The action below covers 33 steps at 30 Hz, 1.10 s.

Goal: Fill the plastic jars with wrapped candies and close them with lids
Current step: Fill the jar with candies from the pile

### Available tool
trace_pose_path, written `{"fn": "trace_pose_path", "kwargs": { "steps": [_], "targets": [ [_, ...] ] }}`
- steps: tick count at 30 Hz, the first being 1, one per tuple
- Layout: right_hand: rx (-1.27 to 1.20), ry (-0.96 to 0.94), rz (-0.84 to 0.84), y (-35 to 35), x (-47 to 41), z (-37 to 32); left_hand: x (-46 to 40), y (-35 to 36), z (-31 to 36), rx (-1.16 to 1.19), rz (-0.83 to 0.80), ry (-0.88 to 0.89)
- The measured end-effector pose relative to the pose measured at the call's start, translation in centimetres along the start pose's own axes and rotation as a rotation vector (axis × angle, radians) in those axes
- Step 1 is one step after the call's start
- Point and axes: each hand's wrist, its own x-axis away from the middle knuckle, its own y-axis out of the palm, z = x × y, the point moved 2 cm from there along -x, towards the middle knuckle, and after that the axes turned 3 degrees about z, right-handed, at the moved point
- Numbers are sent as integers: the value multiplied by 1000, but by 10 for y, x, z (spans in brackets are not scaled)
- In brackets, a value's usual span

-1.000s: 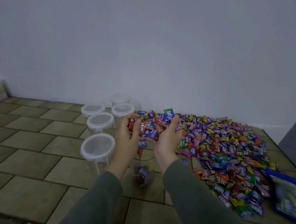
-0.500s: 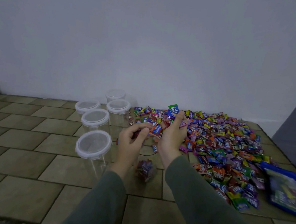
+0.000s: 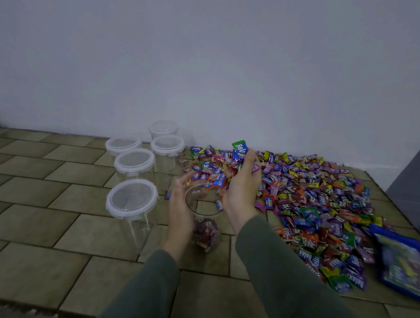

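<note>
Open jar (image 3: pixel 205 223) (few candies (image 3: pixel 207 233) inside)

Light: dim, even, bluish cast
Shadows: faint and soft on the wall (image 3: pixel 211 59)
Blur: left hand (image 3: pixel 179 206) smeared; candies (image 3: pixel 325 204) soft toward the floor's right edge
Distortion: tile lines (image 3: pixel 51 210) bow at the edges
Glare: weak sheen on jar lids (image 3: pixel 131 198)

Lidded clear jars (image 3: pixel 132 199): five. Open jar (image 3: pixel 203 216), partly filled: one. Wrapped candies (image 3: pixel 320 206): uncounted heap. Blue candy bag (image 3: pixel 402 261): one. Hands: two.
</note>
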Motion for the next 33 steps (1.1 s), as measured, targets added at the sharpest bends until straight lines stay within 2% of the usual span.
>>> {"fn": "trace_pose_path", "kwargs": {
  "steps": [2,4,11,19,23,26,28,33],
  "targets": [
    [12,22,-44,3,2,-2,-3,1,-8,24,2,-170],
    [49,28,-103,6,4,-5,-4,3,-9,40,-22,-217],
    [395,-74,-434,2,21,-15,-9,5,-14,128,-31,-201],
    [586,-263,-518,2,24,-16,-10,5,-15,82,22,-238],
    [782,-392,-581,-4,18,-12,-10,2,-15,128,31,-255],
    [802,-328,-659,-12,17,-4,-9,3,-15,121,-1,-253],
    [732,-295,-703,-16,18,-3,-8,3,-15,103,3,-247],
    [770,-413,-765,-18,14,-2,-11,2,-13,73,-8,-179]
  ]
}}
